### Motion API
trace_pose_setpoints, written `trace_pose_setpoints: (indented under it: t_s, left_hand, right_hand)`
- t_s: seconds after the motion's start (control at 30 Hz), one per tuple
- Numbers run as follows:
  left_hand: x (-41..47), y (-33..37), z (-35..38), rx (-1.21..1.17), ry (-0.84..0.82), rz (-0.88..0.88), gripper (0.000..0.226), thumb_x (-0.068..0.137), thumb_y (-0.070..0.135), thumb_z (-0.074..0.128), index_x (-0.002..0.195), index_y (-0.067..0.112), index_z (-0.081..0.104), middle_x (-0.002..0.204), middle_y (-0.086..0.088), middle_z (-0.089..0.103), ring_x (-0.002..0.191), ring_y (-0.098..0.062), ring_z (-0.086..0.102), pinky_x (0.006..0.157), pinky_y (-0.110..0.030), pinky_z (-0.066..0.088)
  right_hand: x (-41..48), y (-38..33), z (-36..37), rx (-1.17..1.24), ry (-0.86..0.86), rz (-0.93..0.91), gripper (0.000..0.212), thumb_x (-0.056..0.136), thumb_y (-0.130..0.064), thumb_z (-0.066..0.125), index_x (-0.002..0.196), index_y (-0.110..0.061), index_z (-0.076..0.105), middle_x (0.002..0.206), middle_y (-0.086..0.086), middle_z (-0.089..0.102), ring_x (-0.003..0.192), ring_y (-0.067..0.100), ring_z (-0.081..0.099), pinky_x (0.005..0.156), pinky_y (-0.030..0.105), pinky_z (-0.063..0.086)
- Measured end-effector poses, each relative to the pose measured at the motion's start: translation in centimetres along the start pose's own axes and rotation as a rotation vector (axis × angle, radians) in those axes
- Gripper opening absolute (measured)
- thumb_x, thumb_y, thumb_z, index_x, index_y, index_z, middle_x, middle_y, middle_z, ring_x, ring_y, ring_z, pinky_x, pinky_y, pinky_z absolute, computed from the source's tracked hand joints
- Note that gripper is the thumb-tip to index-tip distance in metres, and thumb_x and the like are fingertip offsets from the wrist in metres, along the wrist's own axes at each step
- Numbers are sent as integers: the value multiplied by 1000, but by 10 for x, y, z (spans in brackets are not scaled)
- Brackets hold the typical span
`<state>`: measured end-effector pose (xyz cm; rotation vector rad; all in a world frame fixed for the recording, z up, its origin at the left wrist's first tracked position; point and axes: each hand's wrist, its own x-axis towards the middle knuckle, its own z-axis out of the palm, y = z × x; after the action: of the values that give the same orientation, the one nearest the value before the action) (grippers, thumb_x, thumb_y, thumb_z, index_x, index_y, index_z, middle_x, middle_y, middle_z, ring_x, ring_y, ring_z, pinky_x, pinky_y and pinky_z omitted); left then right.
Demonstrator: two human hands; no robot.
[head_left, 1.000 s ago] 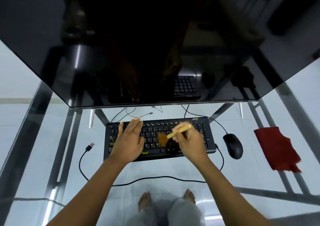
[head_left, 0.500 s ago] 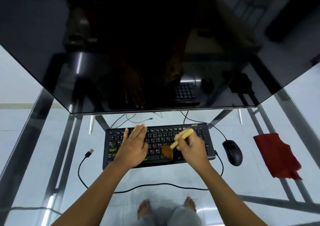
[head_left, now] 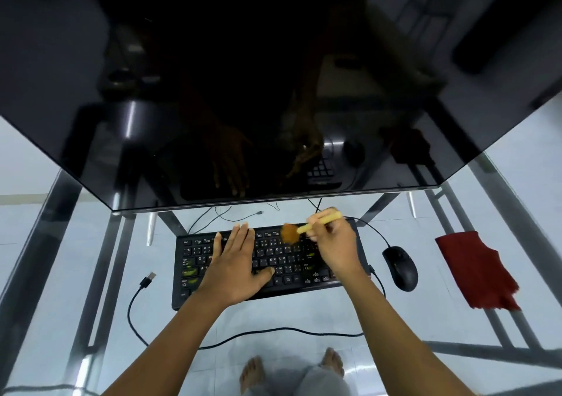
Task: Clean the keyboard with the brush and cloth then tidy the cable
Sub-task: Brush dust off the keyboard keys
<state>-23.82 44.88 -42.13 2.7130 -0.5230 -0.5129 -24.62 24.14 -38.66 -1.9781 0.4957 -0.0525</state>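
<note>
A black keyboard [head_left: 282, 259] lies on the glass desk in front of a big dark monitor. My left hand [head_left: 235, 269] rests flat on its left half, fingers spread, holding nothing. My right hand [head_left: 336, 245] grips a brush with a yellow handle [head_left: 319, 220]; its orange-brown bristles [head_left: 289, 233] touch the top key rows right of centre. The keyboard's black cable [head_left: 243, 336] loops across the desk below and ends in a loose USB plug [head_left: 147, 279] at the left. A red cloth [head_left: 474, 269] lies at the right.
A black mouse [head_left: 400, 267] sits just right of the keyboard, its wire running behind it. The monitor [head_left: 273, 76] overhangs the far side. Metal frame bars [head_left: 100, 274] show through the glass desk, and bare feet are visible below.
The brush has swept from the lower middle keys up to the top rows. My left hand stayed pressed on the keyboard's left half.
</note>
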Motion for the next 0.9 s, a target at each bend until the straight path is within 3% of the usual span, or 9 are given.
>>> trace_pose_setpoints:
  t_s: [0.07, 0.2, 0.3, 0.4, 0.53, 0.57, 0.67, 0.8, 0.9]
  left_hand:
    - [4, 8, 2, 10, 9, 23, 91, 89, 64, 40, 154, 14, 1, 161, -1, -12, 146, -13, -18, 118, -44, -14]
    - [16, 28, 6, 11, -14, 93, 93, 89, 66, 40, 154, 13, 0, 162, -2, -12, 146, -14, -18, 119, -45, -12]
    - [25, 45, 10, 12, -37, 137, 97, 86, 69, 42, 154, 13, 0, 162, -2, -12, 146, -13, -19, 119, -46, -12]
    - [34, 56, 11, 25, -72, 162, 104, 82, 73, 45, 154, 14, -2, 161, -2, -13, 146, -14, -18, 117, -45, -15]
    - [37, 64, 14, 68, -127, 162, 117, 75, 79, 48, 153, 13, -8, 160, -2, -19, 145, -16, -23, 116, -45, -16]
    - [38, 65, 15, 75, -126, 160, 120, 73, 80, 49, 153, 13, -9, 160, -3, -20, 145, -16, -24, 117, -45, -16]
    - [39, 66, 19, 92, -127, 168, 128, 67, 82, 53, 152, 13, -12, 158, -3, -24, 143, -15, -28, 117, -47, -15]
    - [40, 70, 25, 116, -131, 189, 133, 64, 80, 59, 151, 14, -16, 156, -1, -30, 142, -16, -31, 116, -48, -17]
    - [41, 71, 26, 143, -114, 186, 129, 68, 75, 61, 151, 14, -16, 157, -2, -28, 143, -17, -29, 116, -48, -16]
  right_hand:
    - [1, 5, -15, 32, 183, -21, 10, 98, -16, 58, 89, -17, 62, 79, 0, 73, 73, 8, 69, 72, 16, 53]
    - [-2, 15, -32, 44, 22, 11, 13, 98, -10, 57, 89, -10, 66, 82, 6, 74, 71, 13, 71, 76, 30, 60]
    - [0, 20, -49, 13, 281, 3, 9, 98, -13, 57, 91, -12, 62, 77, 3, 72, 70, 16, 68, 68, 20, 54]
    - [-2, 23, -54, 136, 118, 55, 15, 99, -7, 54, 87, -12, 64, 83, 6, 75, 70, 17, 71, 75, 36, 60]
    - [-6, 30, -65, 22, 379, 30, 26, 97, -9, 57, 81, -30, 55, 78, -10, 68, 68, 4, 64, 67, 19, 51]
    - [-6, 31, -68, 57, 362, 19, 21, 98, -10, 58, 84, -26, 57, 78, -8, 70, 70, 7, 67, 67, 18, 52]
    - [-5, 32, -67, 87, 63, 46, 7, 98, -10, 59, 94, -6, 63, 79, 2, 76, 76, 20, 72, 76, 31, 58]
    - [-1, 32, -80, 11, 322, 38, 13, 98, -10, 56, 88, -16, 59, 80, -5, 70, 74, 15, 68, 69, 23, 52]
    - [-8, 34, -80, -29, 55, -3, 13, 98, -6, 56, 88, -9, 63, 80, 4, 74, 72, 13, 70, 72, 25, 58]
